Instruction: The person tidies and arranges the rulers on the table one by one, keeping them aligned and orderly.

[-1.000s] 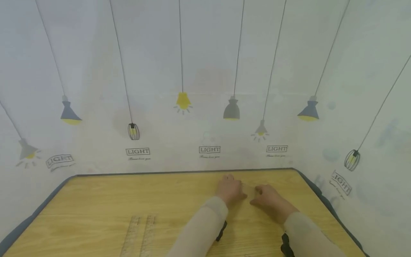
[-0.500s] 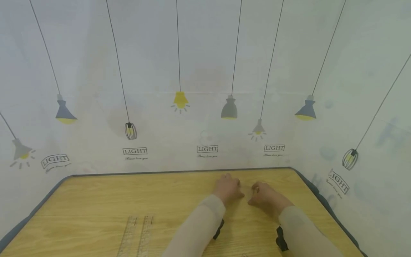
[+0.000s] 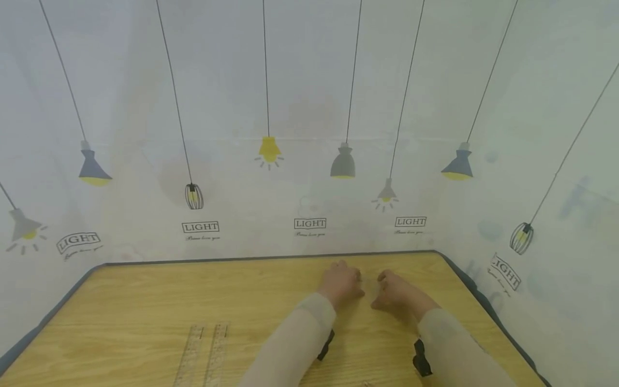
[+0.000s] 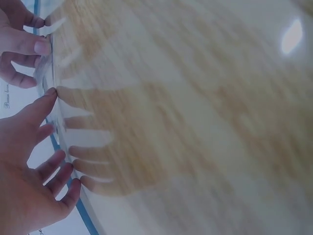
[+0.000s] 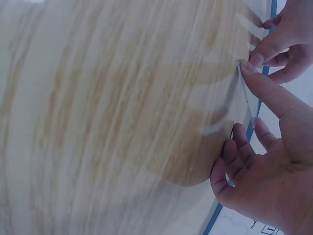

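Observation:
My left hand (image 3: pixel 340 282) and right hand (image 3: pixel 396 290) face each other low over the far right part of the table. Between them is a thin, clear flat piece (image 5: pixel 248 95), probably plastic; its full outline is hard to see. In the right wrist view, the right thumb and index finger pinch its two ends, with the other fingertips down on the tabletop. The left wrist view has the left thumb and index finger at the clear piece (image 4: pixel 55 115), the remaining fingers spread on the table surface.
Two clear rulers (image 3: pixel 188 355) lie side by side at the front left of the wooden table (image 3: pixel 135 301). A dark edge strip (image 3: pixel 217 260) borders the table against a wall (image 3: pixel 309 188) printed with lamps. A small object (image 3: pixel 367 384) shows at the bottom edge.
The whole head view has shifted slightly left. Both hands stay around the clear piece at about the same spot on the table, with only slight finger movement. The rulers have not moved.

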Demonstrator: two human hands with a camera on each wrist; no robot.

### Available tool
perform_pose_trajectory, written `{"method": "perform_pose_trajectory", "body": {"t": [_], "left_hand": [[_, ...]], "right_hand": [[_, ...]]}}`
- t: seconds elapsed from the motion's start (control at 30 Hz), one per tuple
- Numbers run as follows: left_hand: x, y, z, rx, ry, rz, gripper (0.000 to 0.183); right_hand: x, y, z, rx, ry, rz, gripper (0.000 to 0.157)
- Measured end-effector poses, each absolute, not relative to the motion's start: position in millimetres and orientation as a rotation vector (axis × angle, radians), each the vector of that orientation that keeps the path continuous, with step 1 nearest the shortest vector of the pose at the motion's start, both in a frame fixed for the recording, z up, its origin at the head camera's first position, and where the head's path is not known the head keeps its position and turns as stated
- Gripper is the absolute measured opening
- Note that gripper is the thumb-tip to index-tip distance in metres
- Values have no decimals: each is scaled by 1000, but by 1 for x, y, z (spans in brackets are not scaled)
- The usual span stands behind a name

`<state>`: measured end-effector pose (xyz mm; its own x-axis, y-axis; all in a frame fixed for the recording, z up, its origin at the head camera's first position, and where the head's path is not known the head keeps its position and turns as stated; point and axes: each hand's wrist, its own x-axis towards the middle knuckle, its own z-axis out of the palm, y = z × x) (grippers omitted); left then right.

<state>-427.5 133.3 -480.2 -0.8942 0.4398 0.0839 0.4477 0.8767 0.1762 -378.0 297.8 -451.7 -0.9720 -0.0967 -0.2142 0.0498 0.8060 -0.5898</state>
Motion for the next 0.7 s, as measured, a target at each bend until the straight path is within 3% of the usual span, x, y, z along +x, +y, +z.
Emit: {"method": "perform_pose_trajectory", "body": {"t": [0.3, 0.7], "left_hand": [[-442, 124, -493, -723, -2931, -591, 36], [-430, 121, -475, -670, -3034, -538, 43]], "right_hand": [[-372, 293, -457, -37, 2666, -1195, 81], [-365, 296, -453, -267, 2751, -1065, 70]]}}
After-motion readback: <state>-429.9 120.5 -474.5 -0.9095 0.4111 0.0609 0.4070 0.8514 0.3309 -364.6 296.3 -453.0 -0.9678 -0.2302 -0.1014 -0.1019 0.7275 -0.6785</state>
